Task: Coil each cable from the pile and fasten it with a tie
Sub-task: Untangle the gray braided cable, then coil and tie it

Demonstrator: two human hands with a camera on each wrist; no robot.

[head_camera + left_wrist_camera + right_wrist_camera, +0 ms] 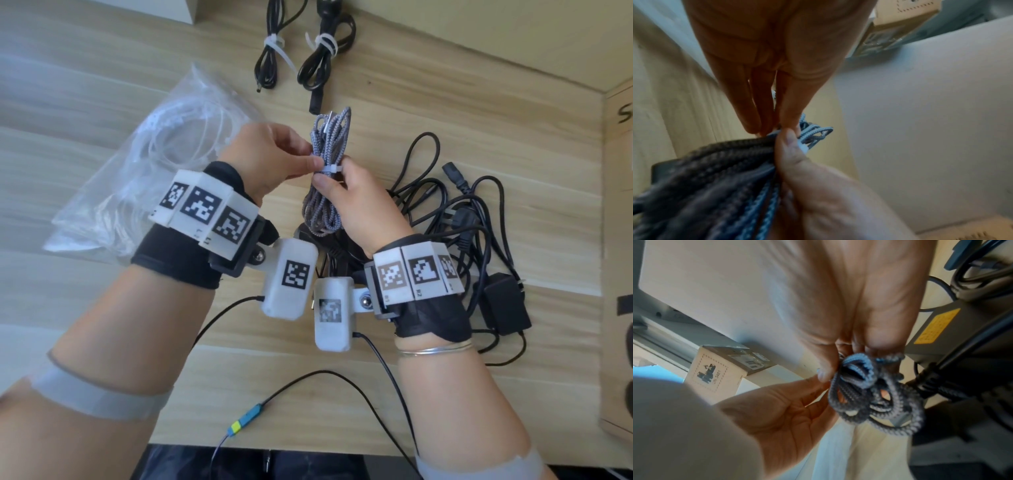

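Note:
A grey braided cable (330, 137), folded into a long coil, hangs upright above the wooden table (102, 102). My right hand (334, 175) grips the coil at its middle, thumb in front. A white zip tie (327, 169) wraps the bundle there. My left hand (312, 160) pinches the tie's free end on the coil's left side. In the left wrist view the left fingertips (764, 128) meet the right thumb (788, 146) at the braided cable (725, 162). The right wrist view shows the coil's looped end (869, 394) below my right palm.
Two black cables (270, 51) (325, 48), each bound with a white tie, lie at the back. A tangled pile of black cables (462, 212) with a power adapter (503, 301) lies to the right. A clear plastic bag (164, 154) sits on the left, a cardboard box (620, 240) at the right edge.

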